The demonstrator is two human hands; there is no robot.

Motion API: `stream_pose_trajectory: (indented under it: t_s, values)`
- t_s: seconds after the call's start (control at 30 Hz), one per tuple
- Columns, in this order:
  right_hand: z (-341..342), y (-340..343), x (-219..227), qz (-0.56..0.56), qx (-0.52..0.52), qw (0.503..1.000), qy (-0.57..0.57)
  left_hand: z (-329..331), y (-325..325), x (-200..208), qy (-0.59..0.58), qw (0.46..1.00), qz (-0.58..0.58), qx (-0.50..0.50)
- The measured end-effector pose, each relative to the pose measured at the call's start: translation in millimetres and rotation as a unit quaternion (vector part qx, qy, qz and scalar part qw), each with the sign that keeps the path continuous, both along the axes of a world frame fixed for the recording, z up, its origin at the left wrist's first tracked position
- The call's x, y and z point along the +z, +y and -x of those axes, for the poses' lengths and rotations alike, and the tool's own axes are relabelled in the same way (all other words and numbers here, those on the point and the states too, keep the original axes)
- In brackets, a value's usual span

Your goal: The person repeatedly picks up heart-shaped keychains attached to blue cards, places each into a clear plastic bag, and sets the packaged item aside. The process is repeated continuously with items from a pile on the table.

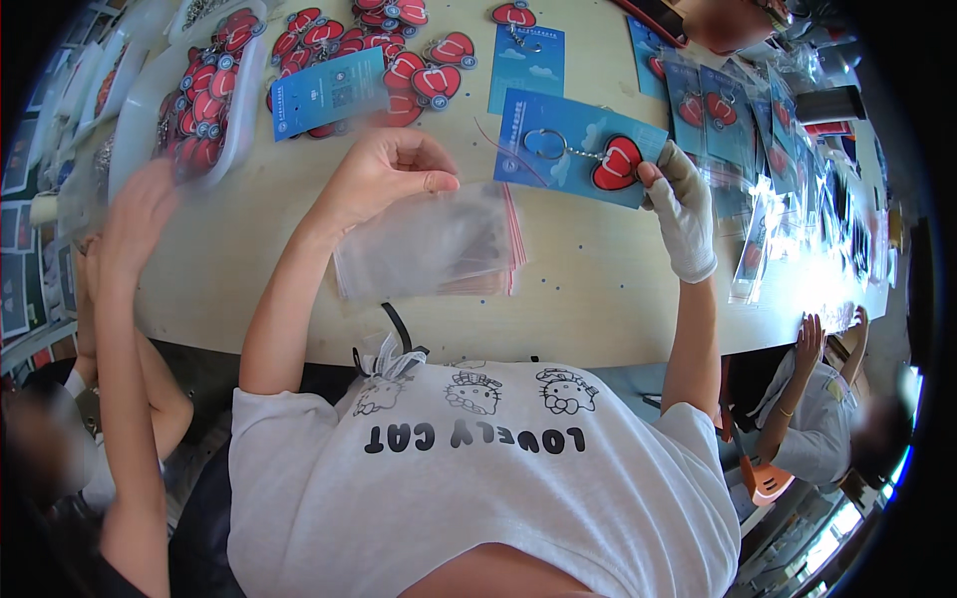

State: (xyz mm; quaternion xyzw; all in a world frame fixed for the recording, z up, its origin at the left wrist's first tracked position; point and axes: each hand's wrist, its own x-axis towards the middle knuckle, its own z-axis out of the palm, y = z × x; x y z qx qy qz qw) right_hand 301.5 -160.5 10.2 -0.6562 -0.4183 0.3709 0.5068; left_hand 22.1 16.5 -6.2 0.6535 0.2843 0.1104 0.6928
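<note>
My right hand [684, 211], in a white glove that leaves the thumb tip bare, pinches a blue card [528, 125] by its right edge. A keychain with a red heart-like charm [618, 163], a short chain and a metal ring lies against the card, the charm beside my thumb. My left hand [384, 171] is bare, its fingers curled toward the thumb. It hovers over a stack of clear plastic bags [429, 249] with red-edged openings. The upper bag is blurred, and whether my left fingertips hold its edge is hidden.
Red keychains [434, 80] are heaped at the back, partly under another blue card [329, 92]. More fill a white bin [234, 140] at left, where another person's hand [140, 214] reaches. Bagged cards [718, 105] lie at right. Another person's hands [809, 341] rest near the right edge.
</note>
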Motion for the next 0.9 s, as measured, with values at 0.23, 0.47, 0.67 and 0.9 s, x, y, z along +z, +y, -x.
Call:
stream_pose_trajectory:
  t_s: [0.23,0.47,0.67,0.9]
  values:
    - [-17.5,7.5,21.3,0.042,0.061,0.997,-0.016,-14.4,0.3,7.5,0.021,0.999,0.011,-0.027]
    - [-31.5,9.4,23.6,0.089,0.123,0.986,-0.069,-27.5,-2.6,10.1,0.006,0.999,0.030,-0.027]
    - [-50.5,10.4,29.7,0.088,0.124,0.987,-0.054,-32.2,-2.8,11.3,-0.024,0.999,0.037,-0.018]
    - [-35.6,16.6,33.1,0.048,0.170,0.977,-0.118,-41.2,-9.6,6.8,-0.060,0.994,-0.068,-0.055]
